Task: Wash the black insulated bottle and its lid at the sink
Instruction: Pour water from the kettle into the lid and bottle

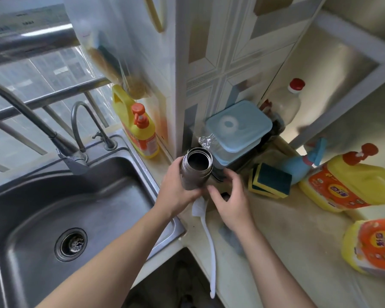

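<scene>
The stainless-steel sink basin [42, 207] filled the lower left of the frame, and its curved steel tap [62, 145] hung over the bowl's upper left corner. To the right ran the pale cream worktop [287, 236].

The dark cylindrical insulated bottle [195, 174] stood at the centre of the frame, over the worktop just right of the sink's rim. Its long axis was close to upright and its mouth was open, lidless, towards the camera.

The left hand [176, 187] gripped it, fingers wrapped round the lower body from the sink side. The right hand [230, 203] hovered just beside the bottle on its right, fingers curved over a small black object [224, 195] that may have been the lid. The hand hid most of it, so whether the fingers pinched it could not be told.

A white long-handled brush [210, 245] lay below the hands, its handle pointing towards the lower edge.

The basin lay left of the bottle, so the left hand, nearer and already holding, seemed the one to carry it under the tap.
</scene>
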